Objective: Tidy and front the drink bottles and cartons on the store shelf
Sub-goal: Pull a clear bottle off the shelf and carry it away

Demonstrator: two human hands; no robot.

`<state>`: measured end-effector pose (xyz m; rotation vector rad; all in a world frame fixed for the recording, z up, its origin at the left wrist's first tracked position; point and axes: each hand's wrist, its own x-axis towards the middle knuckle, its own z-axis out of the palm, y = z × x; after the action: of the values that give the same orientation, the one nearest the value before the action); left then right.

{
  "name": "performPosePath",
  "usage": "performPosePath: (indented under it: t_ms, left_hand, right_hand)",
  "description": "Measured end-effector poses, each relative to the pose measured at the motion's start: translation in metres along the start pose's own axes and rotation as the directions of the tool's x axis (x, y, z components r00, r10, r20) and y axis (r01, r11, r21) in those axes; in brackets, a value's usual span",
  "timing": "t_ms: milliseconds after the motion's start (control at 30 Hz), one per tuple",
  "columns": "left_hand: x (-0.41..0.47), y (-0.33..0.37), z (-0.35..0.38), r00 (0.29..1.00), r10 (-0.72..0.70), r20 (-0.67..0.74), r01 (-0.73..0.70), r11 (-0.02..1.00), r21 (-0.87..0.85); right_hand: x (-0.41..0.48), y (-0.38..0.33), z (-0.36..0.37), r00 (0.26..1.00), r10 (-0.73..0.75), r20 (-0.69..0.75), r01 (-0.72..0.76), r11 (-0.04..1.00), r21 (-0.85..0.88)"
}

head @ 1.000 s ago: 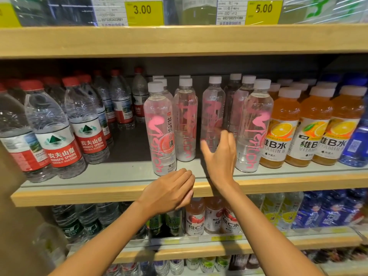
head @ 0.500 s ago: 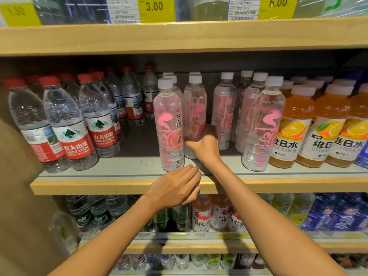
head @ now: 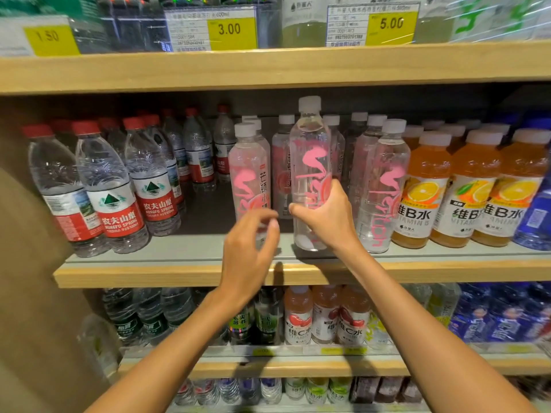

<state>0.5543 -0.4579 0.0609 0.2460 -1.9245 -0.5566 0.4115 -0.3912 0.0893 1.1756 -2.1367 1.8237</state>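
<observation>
The pink-lettered bottle (head: 310, 162), full of clear liquid, is upright at the front of the shelf (head: 149, 275). Fingers of the right hand (head: 323, 222) wrap its lower half. The left hand (head: 247, 248) is just beside it, fingers loosely curled and holding nothing.

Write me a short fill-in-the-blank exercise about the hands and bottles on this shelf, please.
1. The right hand holds a clear bottle with pink lettering and a ____ cap.
2. The water bottles at the left end of the shelf have ____ caps.
3. The left hand holds ____.
4. The rightmost yellow price tag reads ____.
Missing words: white; red; nothing; 5.00.
</observation>
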Motion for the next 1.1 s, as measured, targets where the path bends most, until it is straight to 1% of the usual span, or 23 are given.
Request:
performPosePath:
  t_ms: [33,67,100,167,233,300,367,467,533,567,600,667,700,733,800,833,867,900,933,967,1033,1067,1100]
  left_hand:
    - [0.014,0.011,-0.004,0.992,-0.117,-0.047,0.111,0.987,-0.120]
    - [0.029,0.021,-0.006,0.977,-0.208,-0.048,0.193,0.956,-0.222]
    - [0.042,0.031,-0.009,0.963,-0.267,-0.023,0.247,0.919,-0.308]
    - [0.062,0.051,-0.008,0.943,-0.328,0.060,0.321,0.842,-0.433]
    - [0.067,0.067,-0.003,0.916,-0.373,0.146,0.396,0.795,-0.460]
    - [0.065,0.074,0.001,0.892,-0.416,0.178,0.451,0.782,-0.430]
    - [0.062,0.075,0.002,0.890,-0.433,0.142,0.450,0.783,-0.430]
    - [0.061,0.074,0.004,0.912,-0.407,0.060,0.384,0.791,-0.477]
    - [0.064,0.075,0.004,0.916,-0.400,0.028,0.362,0.795,-0.487]
    - [0.066,0.074,0.003,0.913,-0.406,0.032,0.363,0.775,-0.517]
    - [0.069,0.073,0.002,0.906,-0.419,0.050,0.372,0.736,-0.566]
    - [0.076,0.067,-0.001,0.884,-0.448,0.135,0.411,0.606,-0.681]
    - [0.079,0.062,-0.003,0.874,-0.436,0.213,0.439,0.524,-0.730]
    - [0.082,0.058,-0.006,0.863,-0.394,0.316,0.479,0.438,-0.761]
    - [0.088,0.052,-0.009,0.817,-0.236,0.526,0.574,0.243,-0.782]
    - [0.090,0.050,-0.009,0.791,-0.147,0.594,0.611,0.145,-0.778]
    - [0.091,0.048,-0.008,0.771,-0.069,0.633,0.636,0.069,-0.768]
    - [0.091,0.047,-0.006,0.759,-0.016,0.651,0.651,0.023,-0.759]
    - [0.091,0.047,-0.004,0.750,0.017,0.661,0.661,-0.003,-0.750]
    - [0.090,0.046,-0.001,0.741,0.039,0.671,0.672,-0.021,-0.740]
    - [0.088,0.044,0.001,0.726,0.044,0.686,0.687,-0.022,-0.726]
    - [0.086,0.043,0.002,0.728,0.021,0.685,0.685,0.012,-0.729]
    - [0.082,0.043,0.004,0.735,-0.016,0.678,0.677,0.079,-0.732]
  right_hand:
    - [-0.007,-0.002,-0.004,0.999,-0.003,0.038,0.002,0.999,0.035]
    - [-0.015,-0.004,-0.008,0.997,-0.008,0.075,0.003,0.998,0.070]
    - [-0.024,-0.006,-0.009,0.994,-0.015,0.106,0.005,0.995,0.098]
    - [-0.041,-0.010,-0.008,0.989,-0.036,0.146,0.014,0.989,0.148]
    - [-0.055,-0.011,-0.005,0.985,-0.049,0.164,0.016,0.980,0.198]
    - [-0.065,-0.011,-0.003,0.984,-0.047,0.172,0.011,0.979,0.206]
    - [-0.071,-0.012,-0.002,0.986,-0.049,0.162,0.018,0.983,0.183]
    - [-0.077,-0.012,-0.003,0.986,-0.082,0.148,0.062,0.989,0.134]
    - [-0.080,-0.013,-0.003,0.983,-0.096,0.157,0.072,0.986,0.149]
    - [-0.082,-0.013,-0.004,0.981,-0.095,0.169,0.061,0.979,0.195]
    - [-0.082,-0.014,-0.005,0.977,-0.094,0.191,0.040,0.962,0.268]
    - [-0.079,-0.012,-0.011,0.953,-0.090,0.289,-0.044,0.903,0.428]
    - [-0.075,-0.010,-0.015,0.925,-0.089,0.371,-0.112,0.866,0.488]
    - [-0.072,-0.007,-0.019,0.881,-0.084,0.466,-0.202,0.824,0.530]
    - [-0.071,-0.004,-0.025,0.744,-0.092,0.662,-0.409,0.721,0.559]
    - [-0.072,-0.003,-0.026,0.669,-0.115,0.734,-0.481,0.686,0.546]
    - [-0.074,-0.002,-0.025,0.613,-0.142,0.777,-0.516,0.673,0.530]
    - [-0.076,-0.001,-0.023,0.588,-0.158,0.793,-0.524,0.672,0.523]
    - [-0.078,-0.001,-0.021,0.594,-0.159,0.788,-0.517,0.676,0.526]
    - [-0.080,-0.002,-0.020,0.621,-0.146,0.770,-0.499,0.683,0.532]
    - [-0.084,-0.002,-0.019,0.678,-0.113,0.726,-0.466,0.697,0.545]
    - [-0.086,-0.002,-0.020,0.702,-0.098,0.706,-0.455,0.700,0.550]
    - [-0.089,-0.002,-0.022,0.724,-0.082,0.685,-0.447,0.700,0.557]
